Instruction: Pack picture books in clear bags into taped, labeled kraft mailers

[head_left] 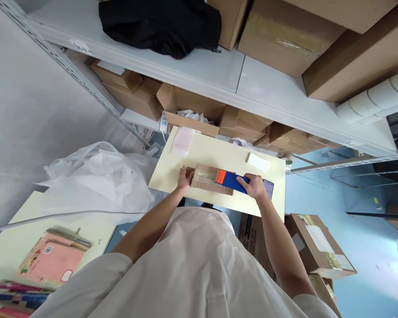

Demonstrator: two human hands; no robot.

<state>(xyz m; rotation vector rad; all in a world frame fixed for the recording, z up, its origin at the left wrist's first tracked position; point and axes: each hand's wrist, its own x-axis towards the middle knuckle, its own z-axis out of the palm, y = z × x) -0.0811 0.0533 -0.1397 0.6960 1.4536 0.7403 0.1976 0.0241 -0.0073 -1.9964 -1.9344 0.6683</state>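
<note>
Cardboard package (207, 178) held by left hand (184, 178); right hand (254, 186) grips blue-orange packet (234, 181); shelf label (82, 47) unclear

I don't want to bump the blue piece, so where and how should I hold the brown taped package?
Probably by its left end, coming from the left with the left hand. The brown taped package lies lengthwise, left to right, and the blue piece in the right hand covers its right part in this view.
</note>
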